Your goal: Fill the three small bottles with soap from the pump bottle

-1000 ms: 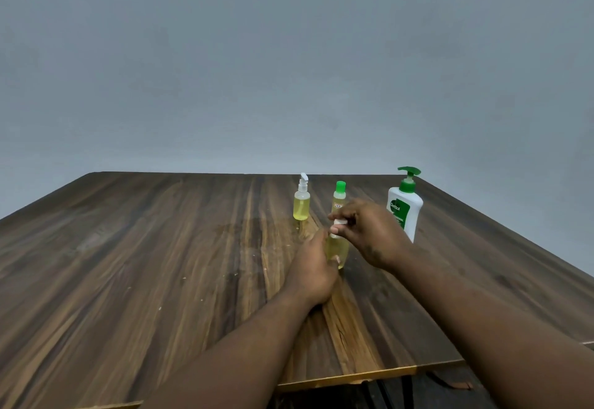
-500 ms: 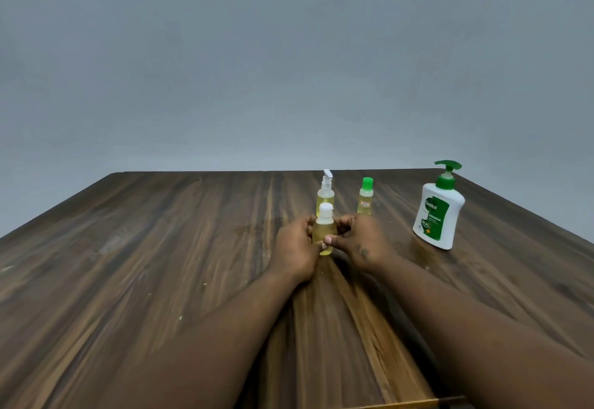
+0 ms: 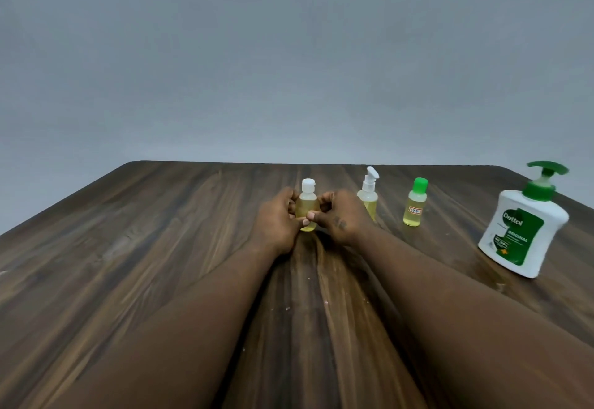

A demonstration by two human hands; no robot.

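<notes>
A small white-capped bottle (image 3: 307, 203) of yellow soap stands upright on the wooden table (image 3: 160, 248). My left hand (image 3: 277, 222) grips it from the left and my right hand (image 3: 341, 217) from the right, thumbs at its front. Right of my hands stands a small bottle with a white spray pump (image 3: 368, 191), yellow liquid inside. Further right is a small green-capped bottle (image 3: 414, 203) with a label, also holding yellow liquid. The white Dettol pump bottle (image 3: 524, 232) with a green pump stands at the far right.
A plain grey wall rises behind the table's far edge. The table's right edge runs just behind the pump bottle. Small white specks lie on the wood between my forearms.
My right hand came down off the white cap to the bottle's side. Both hands moved the bottle left, away from the other two small bottles. The view has shifted left.
</notes>
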